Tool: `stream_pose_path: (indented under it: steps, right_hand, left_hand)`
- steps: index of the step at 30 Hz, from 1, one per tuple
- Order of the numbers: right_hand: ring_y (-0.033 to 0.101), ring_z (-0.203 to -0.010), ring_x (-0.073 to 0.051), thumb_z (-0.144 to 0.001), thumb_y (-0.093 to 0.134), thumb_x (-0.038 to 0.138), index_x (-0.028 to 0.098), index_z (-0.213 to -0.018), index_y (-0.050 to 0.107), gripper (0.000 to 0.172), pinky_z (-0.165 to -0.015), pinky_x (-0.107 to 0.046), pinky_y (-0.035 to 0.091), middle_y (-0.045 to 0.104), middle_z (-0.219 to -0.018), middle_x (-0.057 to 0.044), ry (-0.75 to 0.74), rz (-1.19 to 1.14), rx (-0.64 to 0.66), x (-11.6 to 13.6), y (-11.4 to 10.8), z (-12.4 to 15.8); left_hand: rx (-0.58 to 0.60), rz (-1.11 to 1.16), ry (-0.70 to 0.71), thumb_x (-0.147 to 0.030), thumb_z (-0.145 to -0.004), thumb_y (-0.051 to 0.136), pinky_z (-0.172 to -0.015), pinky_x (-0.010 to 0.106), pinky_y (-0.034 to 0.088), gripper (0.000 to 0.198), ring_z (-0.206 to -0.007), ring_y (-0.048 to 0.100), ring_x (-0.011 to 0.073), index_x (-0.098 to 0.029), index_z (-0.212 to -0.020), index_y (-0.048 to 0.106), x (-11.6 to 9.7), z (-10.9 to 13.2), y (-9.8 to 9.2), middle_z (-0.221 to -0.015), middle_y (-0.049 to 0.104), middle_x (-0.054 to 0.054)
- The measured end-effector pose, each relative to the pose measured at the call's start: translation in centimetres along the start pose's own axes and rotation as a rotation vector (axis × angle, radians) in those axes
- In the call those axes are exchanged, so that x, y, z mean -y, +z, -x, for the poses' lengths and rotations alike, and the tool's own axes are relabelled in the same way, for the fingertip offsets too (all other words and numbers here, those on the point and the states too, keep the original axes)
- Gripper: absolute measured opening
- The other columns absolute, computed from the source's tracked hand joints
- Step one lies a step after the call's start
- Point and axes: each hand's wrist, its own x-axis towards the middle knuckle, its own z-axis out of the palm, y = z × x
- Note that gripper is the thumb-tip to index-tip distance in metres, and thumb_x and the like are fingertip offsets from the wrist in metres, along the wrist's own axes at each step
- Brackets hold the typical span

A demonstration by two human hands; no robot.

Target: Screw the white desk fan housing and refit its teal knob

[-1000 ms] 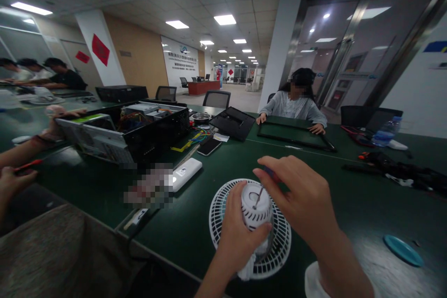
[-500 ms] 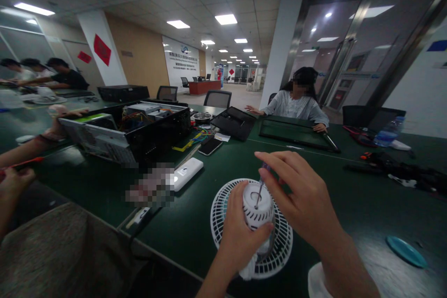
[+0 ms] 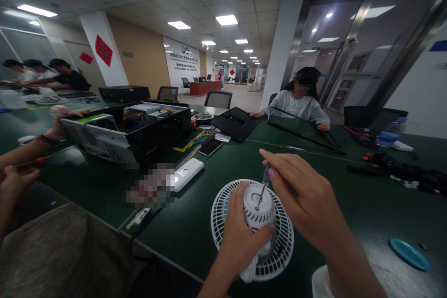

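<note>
My left hand (image 3: 242,240) wraps around a white slotted cylindrical fan housing (image 3: 258,207), holding it upright. My right hand (image 3: 307,200) pinches a slim screwdriver (image 3: 266,176) with a blue handle, mostly hidden by the fingers. The screwdriver's metal shaft reaches down into a recess in the housing's top side. Beneath the housing lies a round white fan grille (image 3: 283,237), partly covered by my left hand. A white cloth or tissue (image 3: 248,274) hangs below the housing.
An open desktop computer case (image 3: 125,132) stands on the dark green table (image 3: 349,205), left of a smartphone (image 3: 209,147) and white power bank (image 3: 186,174). A co-worker (image 3: 300,104) handles a dark frame (image 3: 303,132) opposite. Another person's hand (image 3: 17,179) holds a red-handled tool.
The screwdriver now stands more steeply in my right hand. The co-worker across the table has tilted the dark frame up from the tabletop.
</note>
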Motion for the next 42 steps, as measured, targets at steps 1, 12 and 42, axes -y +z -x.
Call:
stream_pose_path:
  steps: [1,12,42]
  right_hand:
    - [0.061,-0.084,-0.017,-0.088,0.042,0.013,0.016,-0.113,0.057,0.029,-0.071,-0.031,0.05,0.066,-0.093,-0.007,-0.004,-0.027,0.011,0.03,-0.09,0.02]
    - [0.059,-0.08,-0.019,-0.088,0.047,0.019,0.012,-0.108,0.06,0.025,-0.069,-0.033,0.05,0.064,-0.087,-0.01,0.003,0.028,-0.003,-0.02,0.03,0.02]
    - [0.062,-0.084,-0.017,-0.088,0.044,0.015,0.015,-0.11,0.057,0.026,-0.071,-0.031,0.051,0.067,-0.093,-0.008,-0.03,-0.064,0.033,0.05,-0.47,-0.07]
  left_hand:
    - [0.002,0.003,-0.003,-0.018,-0.067,0.068,-0.111,0.047,0.022,0.073,-0.129,0.033,0.029,-0.023,-0.131,0.033,-0.02,-0.02,-0.02,-0.138,0.038,0.009]
    - [-0.004,-0.003,0.003,-0.018,-0.066,0.068,-0.111,0.045,0.023,0.073,-0.129,0.033,0.0276,-0.023,-0.131,0.033,-0.04,-0.03,0.06,-0.137,0.038,0.008]
    - [0.006,-0.033,0.007,-0.018,-0.066,0.068,-0.112,0.043,0.022,0.076,-0.13,0.032,0.0274,-0.022,-0.133,0.031,0.14,-0.11,-0.07,-0.139,0.036,0.008]
